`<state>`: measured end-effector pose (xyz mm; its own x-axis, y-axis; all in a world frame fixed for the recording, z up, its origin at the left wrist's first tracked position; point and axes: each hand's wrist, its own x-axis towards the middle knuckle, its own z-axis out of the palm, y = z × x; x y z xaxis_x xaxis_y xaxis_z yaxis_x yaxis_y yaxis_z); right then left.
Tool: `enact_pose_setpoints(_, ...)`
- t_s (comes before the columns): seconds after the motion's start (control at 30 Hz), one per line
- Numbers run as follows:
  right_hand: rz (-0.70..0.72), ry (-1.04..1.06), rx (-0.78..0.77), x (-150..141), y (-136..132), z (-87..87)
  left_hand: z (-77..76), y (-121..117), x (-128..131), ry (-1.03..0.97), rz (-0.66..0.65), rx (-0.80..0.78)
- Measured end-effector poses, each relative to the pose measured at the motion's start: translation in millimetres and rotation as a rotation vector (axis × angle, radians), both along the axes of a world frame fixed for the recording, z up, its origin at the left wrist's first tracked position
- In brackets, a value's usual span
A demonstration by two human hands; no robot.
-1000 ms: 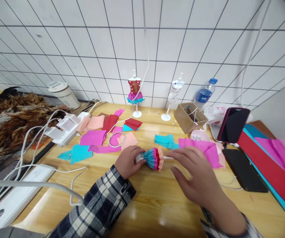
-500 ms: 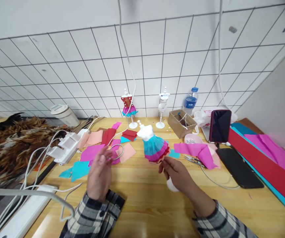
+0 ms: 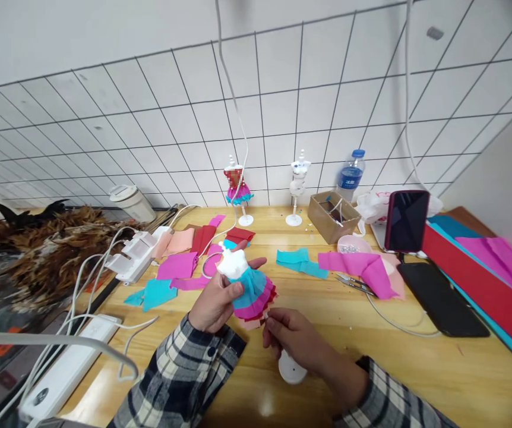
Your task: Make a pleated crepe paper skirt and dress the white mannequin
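A small white dress-form mannequin lies tilted across my left hand. My left thumb presses on the front of its layered skirt, and other fingers show behind it. The skirt is crepe-like, turquoise over magenta, with red and peach at the hem. Just beneath the hem, my right hand has its fingers closed on the mannequin's stand, whose pole is mostly hidden by the fingers. The round white base of the stand sticks out below my right hand.
Behind stand a dressed mannequin and a bare one. Paper pieces lie left. To the right are scissors, a magenta strip, a cardboard box, a bowl and phones. Cables cross the left side.
My left hand has moved right and taken hold of the mannequin at its skirt. My right hand has brought the mannequin left and nearer, uncovering a turquoise strip on the table.
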<state>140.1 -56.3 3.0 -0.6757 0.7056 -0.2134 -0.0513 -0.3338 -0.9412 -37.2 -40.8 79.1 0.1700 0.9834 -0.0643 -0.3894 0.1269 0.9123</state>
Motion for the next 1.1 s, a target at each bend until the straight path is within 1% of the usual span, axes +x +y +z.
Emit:
enact_pose_setpoints(0.1, -0.007, -0.037, 0.037, 0.3, -1.9, 4.5, 2.3, -1.3, 2.7, 0.054, 0.056, 0.008)
enact_pose_setpoints(0.2, -0.026, -0.054, 0.061, 0.9, -2.9, 6.8, 6.3, -1.3, 5.7, 0.126, 0.117, 0.054)
enact_pose_setpoints(0.27, -0.027, -0.064, 0.072, 1.6, -3.1, 7.4, 8.0, -1.1, 7.3, 0.163, 0.131, 0.085)
enact_pose_setpoints(0.37, -0.026, -0.089, 0.104, 2.8, -3.9, 8.9, 6.7, -0.5, 7.3, 0.209, 0.115, 0.13)
enact_pose_setpoints(0.5, -0.028, -0.127, 0.177, 3.6, -6.0, 11.6, -0.6, 1.6, 3.1, 0.272, 0.095, 0.195)
enact_pose_setpoints(0.6, -0.026, -0.155, 0.218, 4.5, -6.9, 11.1, -5.4, 2.9, 0.4, 0.291, 0.097, 0.213)
enact_pose_setpoints(0.7, -0.065, -0.222, 0.351, 7.7, -5.3, 9.2, -7.0, 1.8, -1.5, 0.277, 0.115, 0.189)
enact_pose_setpoints(0.77, -0.092, -0.255, 0.424, 11.7, -2.4, 8.8, -6.5, 0.2, -3.8, 0.219, 0.082, 0.154)
enact_pose_setpoints(0.8, -0.087, -0.257, 0.418, 14.0, -0.5, 9.0, -5.9, -0.4, -5.4, 0.181, 0.044, 0.135)
enact_pose_setpoints(0.87, -0.042, -0.238, 0.353, 19.0, 3.8, 10.1, -4.6, -0.7, -8.2, 0.131, -0.032, 0.111)
enact_pose_setpoints(0.9, -0.012, -0.222, 0.316, 21.4, 6.0, 10.7, -4.0, -0.2, -8.9, 0.129, -0.048, 0.113)
enact_pose_setpoints(0.97, 0.044, -0.193, 0.267, 25.5, 9.8, 11.4, -2.7, 1.6, -8.3, 0.154, -0.028, 0.145)
enact_pose_setpoints(1.1, 0.11, -0.17, 0.239, 29.7, 13.5, 9.7, -0.2, 3.9, -0.4, 0.165, 0.038, 0.208)
